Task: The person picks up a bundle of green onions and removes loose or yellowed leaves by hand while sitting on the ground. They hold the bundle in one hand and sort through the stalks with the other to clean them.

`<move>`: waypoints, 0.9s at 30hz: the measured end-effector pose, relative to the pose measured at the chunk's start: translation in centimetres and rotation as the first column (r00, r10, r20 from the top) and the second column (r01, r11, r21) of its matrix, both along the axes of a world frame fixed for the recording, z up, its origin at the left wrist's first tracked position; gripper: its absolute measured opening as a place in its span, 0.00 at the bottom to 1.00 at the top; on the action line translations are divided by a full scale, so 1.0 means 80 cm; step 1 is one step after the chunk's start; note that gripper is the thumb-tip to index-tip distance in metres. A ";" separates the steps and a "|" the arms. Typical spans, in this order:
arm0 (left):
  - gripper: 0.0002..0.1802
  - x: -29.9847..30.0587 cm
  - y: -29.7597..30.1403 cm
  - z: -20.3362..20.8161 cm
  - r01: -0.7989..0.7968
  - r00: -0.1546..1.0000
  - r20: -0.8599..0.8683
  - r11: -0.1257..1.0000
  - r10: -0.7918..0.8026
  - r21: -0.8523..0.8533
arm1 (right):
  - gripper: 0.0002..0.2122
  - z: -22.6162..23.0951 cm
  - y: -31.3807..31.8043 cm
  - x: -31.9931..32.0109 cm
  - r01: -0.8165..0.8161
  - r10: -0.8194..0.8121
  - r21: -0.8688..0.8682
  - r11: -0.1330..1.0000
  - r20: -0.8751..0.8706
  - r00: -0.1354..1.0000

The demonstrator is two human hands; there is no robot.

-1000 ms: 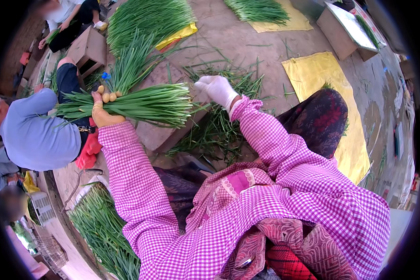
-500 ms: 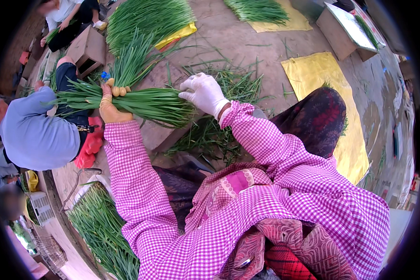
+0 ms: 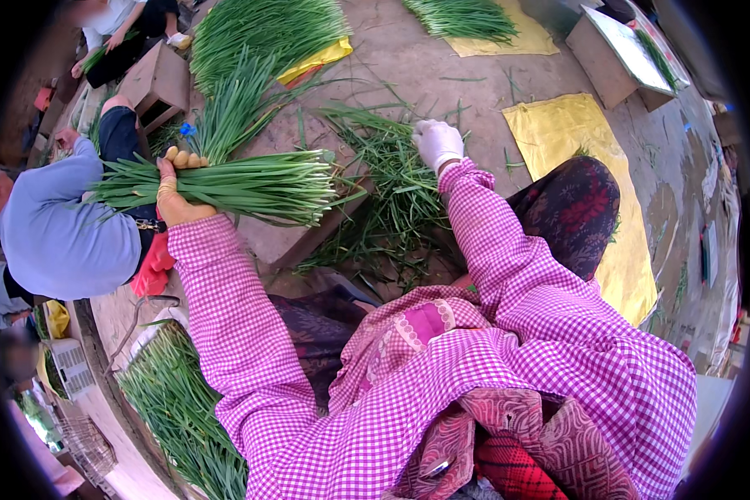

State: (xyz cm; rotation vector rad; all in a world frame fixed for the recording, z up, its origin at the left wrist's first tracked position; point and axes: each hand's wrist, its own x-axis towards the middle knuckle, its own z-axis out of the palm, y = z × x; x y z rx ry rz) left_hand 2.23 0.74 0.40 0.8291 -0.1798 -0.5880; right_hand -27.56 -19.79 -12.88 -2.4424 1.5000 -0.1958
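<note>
Greens [image 3: 258, 186] were clasped in a worker's left hand [image 3: 175, 196]; right of that grip, the gloved right hand [image 3: 438, 144] was near loose leaves [image 3: 393, 173], its hold unclear to me.

head view: wide fisheye, left one of a side-by-side pair, head-worn, upright, facing down over the wearer's checked jacket [image 3: 350, 433]. near range: jacket, across the lower part; middle range: left hand [image 3: 179, 196] and right hand [image 3: 438, 145], upper half; far range: ground [image 3: 383, 58], toward the top, straight edges bending at the rim.
</note>
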 end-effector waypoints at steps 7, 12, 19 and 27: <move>0.13 0.039 0.026 -0.015 0.039 0.999 0.039 0.994 -0.035 -0.100 | 0.20 -0.004 0.043 0.042 -0.659 -0.150 0.690 0.298 0.716 0.682; 0.08 0.015 -0.007 -0.018 0.063 0.994 -0.092 0.997 -0.067 -0.050 | 0.20 -0.019 0.131 0.085 -0.815 -0.605 0.579 0.015 0.655 0.454; 0.09 -0.007 -0.001 -0.004 0.157 0.960 0.207 0.974 -0.189 0.161 | 0.15 -0.008 0.153 0.098 -0.946 -0.886 0.324 0.003 0.439 0.148; 0.09 0.020 -0.001 -0.011 -0.099 0.943 0.329 0.903 -0.050 0.419 | 0.12 0.015 0.131 0.092 -0.937 -0.778 0.331 0.113 0.616 0.124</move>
